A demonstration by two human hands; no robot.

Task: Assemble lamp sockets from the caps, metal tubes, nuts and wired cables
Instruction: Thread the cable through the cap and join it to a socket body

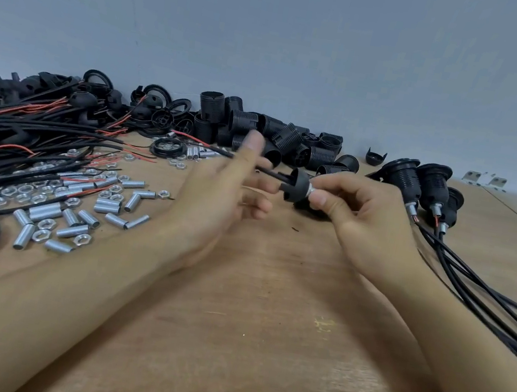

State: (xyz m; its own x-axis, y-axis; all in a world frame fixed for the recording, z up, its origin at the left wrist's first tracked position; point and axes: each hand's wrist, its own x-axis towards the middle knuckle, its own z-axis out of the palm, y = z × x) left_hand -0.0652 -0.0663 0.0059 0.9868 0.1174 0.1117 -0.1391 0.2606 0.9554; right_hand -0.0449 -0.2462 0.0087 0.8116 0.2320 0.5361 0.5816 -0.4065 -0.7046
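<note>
Fingers of the right hand (pixel 351 208) pinch a black cap (pixel 296 187) with its metal tube above the wooden table (pixel 260 334), while the blurred left hand (pixel 227 187), fingers loosely open, touches the cable (pixel 249 163) running out of it.

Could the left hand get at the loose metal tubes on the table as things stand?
Probably yes. The left hand is open and holds nothing, and the metal tubes lie uncovered on the table just beside that forearm, with nothing between.
</note>
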